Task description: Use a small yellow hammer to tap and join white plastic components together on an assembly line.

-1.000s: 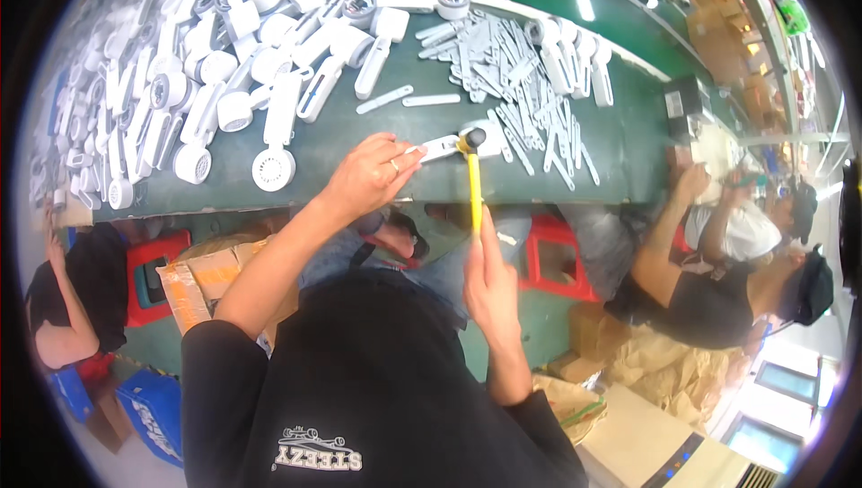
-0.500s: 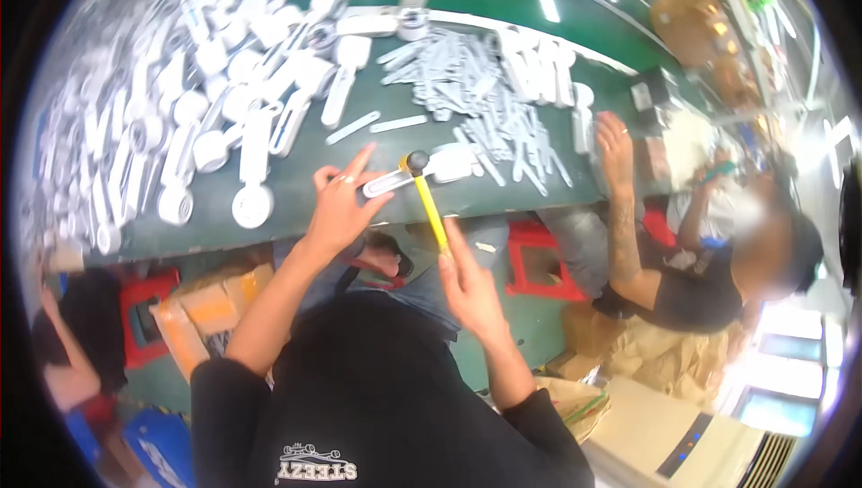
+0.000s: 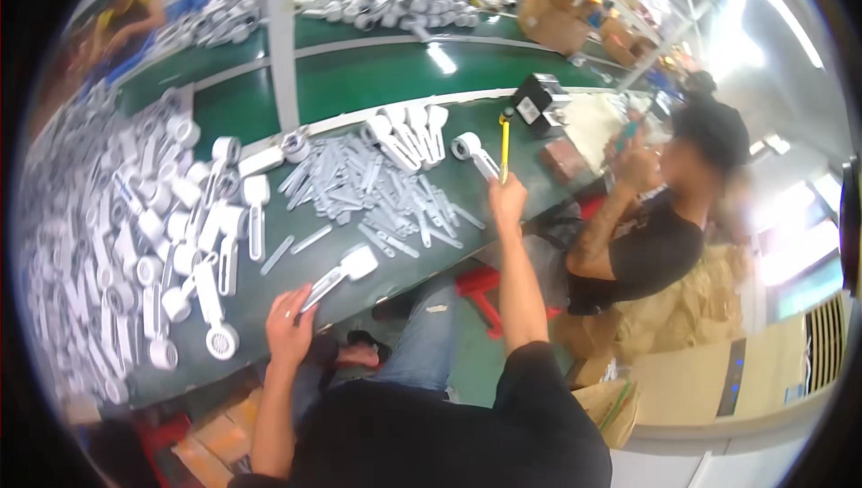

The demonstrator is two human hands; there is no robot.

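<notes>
Left grip (image 3: 289, 322), pinched on the handle end of a white shower-head-shaped piece (image 3: 359, 263), likely steadying it, my side of the grey strip heap (image 3: 346, 184). Right of the heap, my right grip (image 3: 508, 203) wraps a yellow hammer (image 3: 505, 145); a second white piece (image 3: 467, 146) meets it, maybe held, can't tell. Farther right, a black box (image 3: 541, 104), label unreadable.

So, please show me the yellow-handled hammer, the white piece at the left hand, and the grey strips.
Yellow-handled hammer (image 3: 505, 147): head view, on the handle.
White piece (image 3: 347, 271): head view, near its neck.
Grey strips (image 3: 366, 184): head view, middle of the pile.
</notes>
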